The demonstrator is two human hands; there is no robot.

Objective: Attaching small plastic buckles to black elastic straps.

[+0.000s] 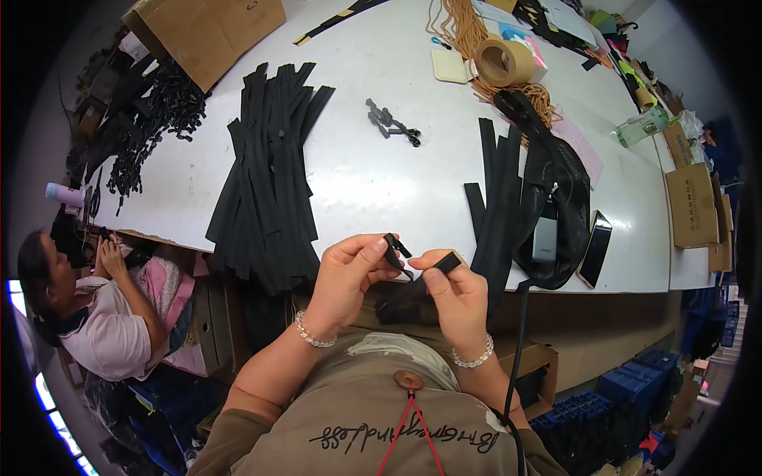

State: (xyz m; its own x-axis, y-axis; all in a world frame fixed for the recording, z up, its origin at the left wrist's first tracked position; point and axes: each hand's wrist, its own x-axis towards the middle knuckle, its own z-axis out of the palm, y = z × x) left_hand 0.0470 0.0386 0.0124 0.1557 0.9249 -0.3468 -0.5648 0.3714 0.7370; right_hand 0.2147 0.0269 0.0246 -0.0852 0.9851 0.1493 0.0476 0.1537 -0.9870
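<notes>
My left hand [349, 274] pinches a small black looped piece [394, 252] between thumb and fingers, just past the table's front edge. Close beside it, my right hand [459, 297] is closed on a black fabric strip [448, 262], whose end sticks up beyond the thumb. The two black parts meet between my hands; whether they are joined I cannot tell. A large pile of black strips [270, 182] lies to the left, and a smaller bunch of strips [498, 206] to the right. Several small dark plastic pieces [390, 125] sit mid-table.
At right are a black mesh bag [559, 166], a grey power bank [545, 238] and a phone [595, 248]. Farther back are a tape roll [505, 63] and tan cords [458, 24]. A cardboard box [208, 36] stands far left, near black cord pieces [151, 131]. Another person [103, 309] sits left.
</notes>
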